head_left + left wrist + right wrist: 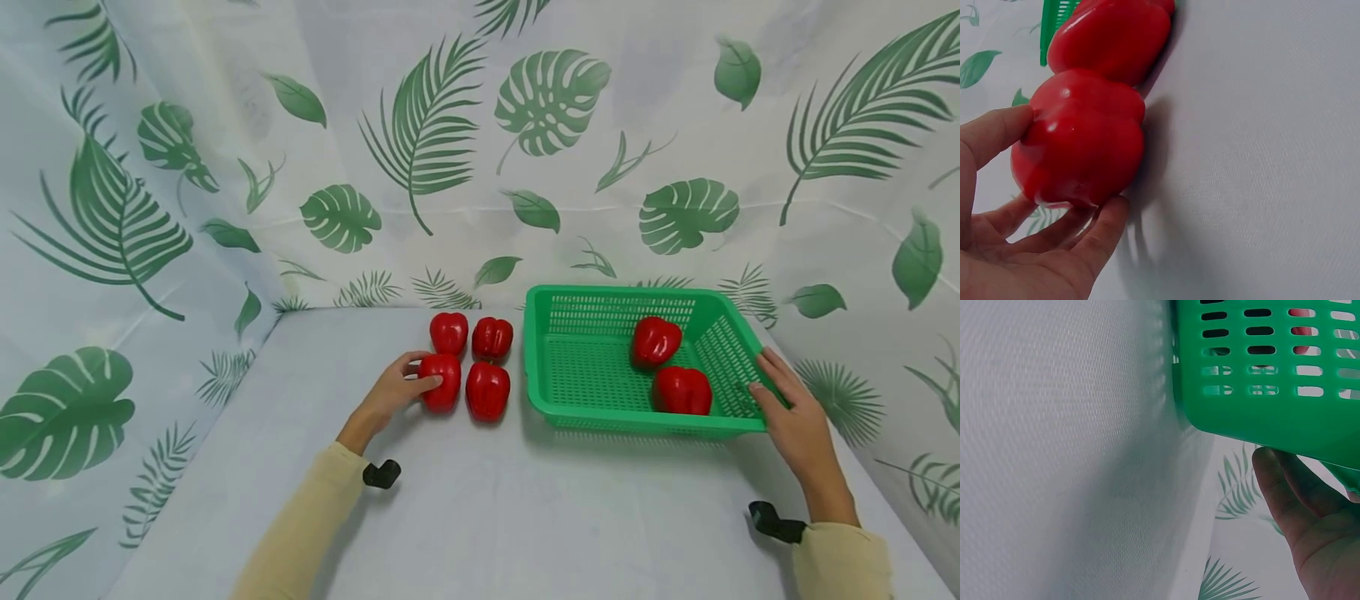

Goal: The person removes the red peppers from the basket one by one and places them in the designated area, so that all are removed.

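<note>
Sleeve (306, 521) foremost, left hand (392, 390) has fingers round a pepper (442, 393) left of the basket (600, 419); right hand (802, 423) grips its right end. Lift the pepper vertically.

Left hand (393, 387): 1 pepper (442, 385) within grasp, 3 other peppers (487, 393) rightward (2 further back). Right hand (804, 421): basket (581, 367) leftward, 2 contained peppers (682, 390) inside.

Bright, even head view, dimmer wrist views, soft shadows on the table (540, 508), glints on red peppers (1082, 140)
</note>
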Motion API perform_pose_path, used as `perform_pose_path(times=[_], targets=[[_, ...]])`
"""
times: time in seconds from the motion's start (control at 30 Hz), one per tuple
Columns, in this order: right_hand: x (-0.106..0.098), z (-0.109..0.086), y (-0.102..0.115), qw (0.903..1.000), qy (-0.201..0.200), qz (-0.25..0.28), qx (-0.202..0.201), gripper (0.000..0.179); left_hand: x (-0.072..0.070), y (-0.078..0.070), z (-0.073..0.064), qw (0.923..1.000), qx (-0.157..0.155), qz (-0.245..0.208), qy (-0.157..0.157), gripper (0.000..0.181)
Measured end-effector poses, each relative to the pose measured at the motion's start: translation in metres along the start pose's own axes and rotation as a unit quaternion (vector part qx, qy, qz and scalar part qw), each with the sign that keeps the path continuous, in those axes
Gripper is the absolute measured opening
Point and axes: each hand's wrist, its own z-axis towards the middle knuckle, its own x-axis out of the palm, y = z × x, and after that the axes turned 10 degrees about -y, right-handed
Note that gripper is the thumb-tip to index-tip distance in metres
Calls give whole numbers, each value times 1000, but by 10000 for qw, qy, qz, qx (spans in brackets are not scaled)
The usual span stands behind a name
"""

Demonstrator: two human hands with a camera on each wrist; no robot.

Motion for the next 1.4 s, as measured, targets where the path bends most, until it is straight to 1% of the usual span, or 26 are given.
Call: perform_pose_path(times=[0.13,0.33,0.53,0.63,0.7,0.8,0.87,0.93,1.0,1.1,1.2,1.3,1.4], targets=[[0,0,1,10000,34,-11,33,58,3,0,0,10000,-31,-22,-62,61],[1,2,0,9999,51,-103,105,58,6,-1,0,10000,-26,-16,-53,60],[-1,3,-1,9999,59,-99,94,58,6,-6,2,9999,-87,111,11,66],[-1,3,-1,9999,49,-66,62,58,3,-12,4,9999,-106,71,2,72],[-1,2,0,10000,43,-54,48,58,1,-19,6,9999,-130,64,-80,77],[-1,1,1,10000,37,-56,61,58,-2,-32,8,9998,-63,9,-200,80],[-2,0,1,10000,27,-66,61,58,-3,-43,8,9996,22,-81,-263,80],[-3,1,1,10000,24,-69,50,58,-3,-53,8,9991,175,-298,-248,80],[-3,2,1,10000,21,-60,15,58,-1,-64,8,9976,326,-589,-172,81],[-4,4,1,10000,-8,-51,-54,58,3,-78,8,9926,509,-1103,73,80],[-3,6,1,10000,-36,17,-65,57,9,-91,7,9861,552,-1543,265,77],[-2,5,-1,10000,-49,49,-50,57,17,-99,6,9819,556,-1757,433,74],[-1,0,-4,10000,-23,23,-15,57,28,-102,4,9791,552,-1864,600,70]])
